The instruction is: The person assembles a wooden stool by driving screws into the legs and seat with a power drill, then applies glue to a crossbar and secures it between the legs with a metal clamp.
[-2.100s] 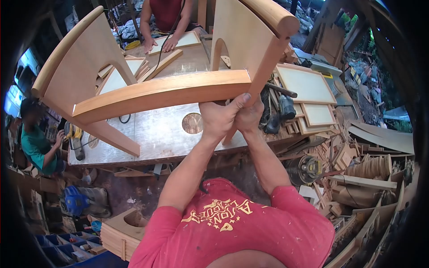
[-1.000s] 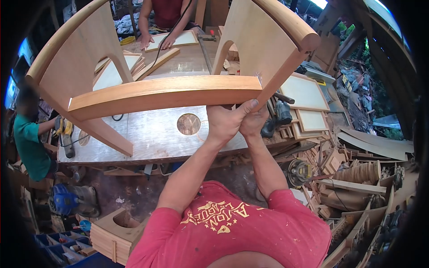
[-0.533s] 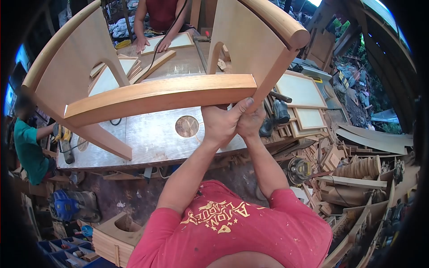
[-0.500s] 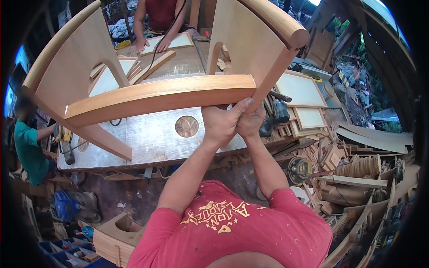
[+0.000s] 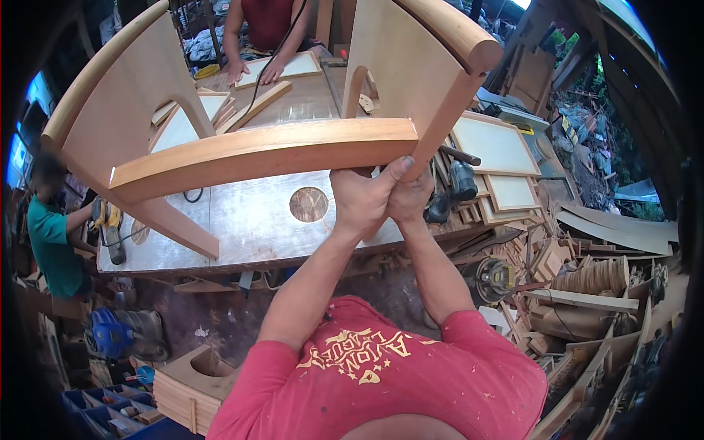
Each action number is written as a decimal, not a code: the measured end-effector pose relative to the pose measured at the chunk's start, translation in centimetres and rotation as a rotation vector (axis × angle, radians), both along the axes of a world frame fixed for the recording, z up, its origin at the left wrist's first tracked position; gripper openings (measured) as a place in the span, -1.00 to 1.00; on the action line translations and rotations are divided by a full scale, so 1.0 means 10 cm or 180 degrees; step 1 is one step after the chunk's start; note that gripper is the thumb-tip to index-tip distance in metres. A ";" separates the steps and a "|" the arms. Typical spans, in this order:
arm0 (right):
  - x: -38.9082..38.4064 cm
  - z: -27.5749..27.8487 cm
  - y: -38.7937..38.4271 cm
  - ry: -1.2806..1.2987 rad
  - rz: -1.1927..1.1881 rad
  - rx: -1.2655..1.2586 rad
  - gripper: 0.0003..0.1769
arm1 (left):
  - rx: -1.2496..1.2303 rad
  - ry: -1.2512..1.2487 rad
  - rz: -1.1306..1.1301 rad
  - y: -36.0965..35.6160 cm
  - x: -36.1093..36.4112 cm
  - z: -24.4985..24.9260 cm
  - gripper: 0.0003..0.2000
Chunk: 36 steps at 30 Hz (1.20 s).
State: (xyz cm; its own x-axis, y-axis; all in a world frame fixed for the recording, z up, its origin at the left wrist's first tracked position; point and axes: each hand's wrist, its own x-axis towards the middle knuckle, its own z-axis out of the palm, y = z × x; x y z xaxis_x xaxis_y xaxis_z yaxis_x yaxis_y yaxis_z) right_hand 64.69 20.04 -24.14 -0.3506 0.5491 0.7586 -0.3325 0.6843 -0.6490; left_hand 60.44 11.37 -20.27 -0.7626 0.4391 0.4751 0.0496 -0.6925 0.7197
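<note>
A pale wooden furniture frame (image 5: pixel 264 158) stands over the workbench, tilted in view. It has two side panels with arched cut-outs and rounded top rails, joined by a curved crosspiece. My left hand (image 5: pixel 363 199) is closed around the lower right part of the frame, just under the crosspiece's right end, thumb pointing up. Right beside it, touching it, my right hand (image 5: pixel 411 194) wraps the same leg from the other side. The gripped stretch of the leg is mostly hidden by my fingers.
The workbench (image 5: pixel 253 235) has a round hole (image 5: pixel 309 204). A co-worker's hands (image 5: pixel 273 71) rest on a framed panel (image 5: pixel 297 66) at the far side. At left, a person in green (image 5: pixel 55 242) is near a yellow power tool (image 5: pixel 108 216). Framed panels (image 5: pixel 499 147) and wood scraps lie right.
The view has shifted slightly, and the left side of the frame sits a little farther right. Both hands keep their hold on the same leg.
</note>
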 end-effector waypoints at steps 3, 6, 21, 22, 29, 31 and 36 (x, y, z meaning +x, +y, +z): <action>-0.02 0.02 -0.01 0.0066 0.0042 -0.0045 -0.71 | -0.0123 0.0065 0.0099 0.00 0.00 -0.02 -0.62; -0.03 -0.05 0.05 0.0106 0.0055 0.0096 -0.69 | -0.0133 0.0134 0.0140 0.00 0.00 -0.05 -0.61; -0.06 -0.03 0.01 0.0154 0.0114 -0.0192 -0.67 | -0.0092 0.0179 0.0124 0.00 -0.03 -0.03 -0.63; -0.06 -0.06 0.03 0.0129 0.0077 -0.0144 -0.66 | -0.0098 0.0183 0.0120 0.00 -0.03 -0.02 -0.64; -0.05 -0.05 0.03 0.0186 0.0049 -0.0112 -0.63 | -0.0127 0.0159 0.0098 0.02 -0.03 -0.04 -0.64; -0.03 -0.05 0.02 0.0093 0.0164 -0.0245 -0.63 | -0.0126 0.0174 0.0130 0.03 -0.02 -0.06 -0.64; -0.02 -0.06 0.02 0.0119 0.0303 -0.0368 -0.63 | -0.0140 0.0181 0.0192 0.02 -0.01 -0.05 -0.63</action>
